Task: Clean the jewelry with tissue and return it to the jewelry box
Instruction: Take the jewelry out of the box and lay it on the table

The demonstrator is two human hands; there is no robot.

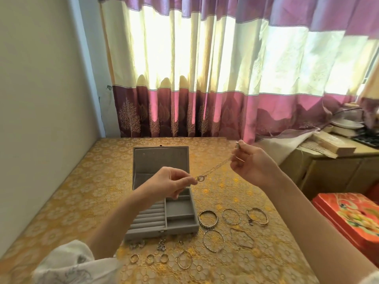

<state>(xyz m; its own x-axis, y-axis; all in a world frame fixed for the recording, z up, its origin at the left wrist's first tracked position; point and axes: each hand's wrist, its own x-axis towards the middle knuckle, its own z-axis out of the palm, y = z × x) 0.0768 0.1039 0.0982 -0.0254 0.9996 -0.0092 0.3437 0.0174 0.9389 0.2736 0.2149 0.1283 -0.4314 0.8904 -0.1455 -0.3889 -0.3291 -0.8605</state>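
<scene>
Silver chain (pixel 217 167) hangs taut between a person's 2 hands above a tabletop (pixel 102 181) covered in a gold floral cloth. At left, the left hand (pixel 170 181) pinches the chain's low end between thumb and fingertips, just beside a small round pendant (pixel 200 178), and hovers over the open grey jewelry box (pixel 162 203). The chain's long axis climbs from that pinch up and to the right, away from the box, to the right hand (pixel 249 160), whose curled fingers grip the upper end with what looks like the clasp showing above them.

The box lies directly under the left hand, lid (pixel 161 158) thrown back, its ring rolls and square compartments showing nothing inside; the left hand is clearly the nearer of the 2 to it, while the right hand is held beyond the box's right edge. No tissue can be made out anywhere in view, so wiping appears not yet under way.

Along the near edge of the tabletop, from left to right, lie small rings (pixel 150 258), earrings (pixel 161 245), and 5 bangles (pixel 231 216) and bracelets, plus a loose necklace (pixel 242 238), all outside the box.
</scene>
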